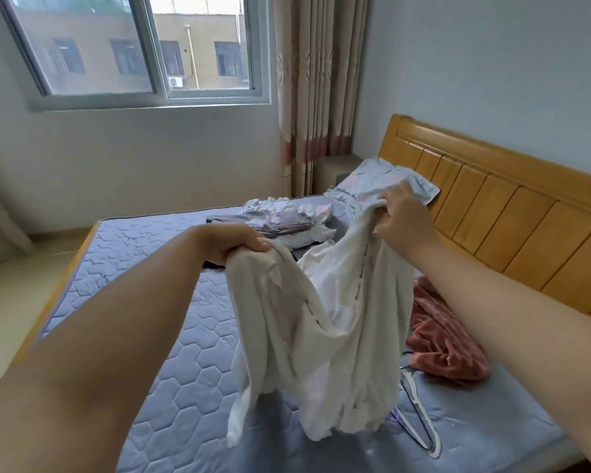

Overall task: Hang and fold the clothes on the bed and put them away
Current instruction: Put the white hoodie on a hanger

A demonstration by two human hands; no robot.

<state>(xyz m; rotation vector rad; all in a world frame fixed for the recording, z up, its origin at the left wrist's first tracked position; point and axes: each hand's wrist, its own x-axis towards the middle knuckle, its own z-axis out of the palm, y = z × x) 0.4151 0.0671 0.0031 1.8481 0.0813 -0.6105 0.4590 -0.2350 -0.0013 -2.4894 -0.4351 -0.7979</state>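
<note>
Bare left hand (232,242), right hand (403,220), both clenched on limp cream garment (321,322), hexagon-quilted mattress (198,370) beneath

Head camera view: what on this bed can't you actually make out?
Head view:
1. The white garment, bunched between left hand and right hand: its type unclear.
2. The hanger: part hidden behind the white garment.
3. The pink cloth: partly behind the right forearm.
4. The clothes pile: crumpled, number of pieces unclear.

I see: sliding window (133,46) in far wall (151,158), daylight thru it; striped curtain (318,80) at rt corner; wood headboard (492,206); bed (198,370) w/ quilted blue top.
</note>
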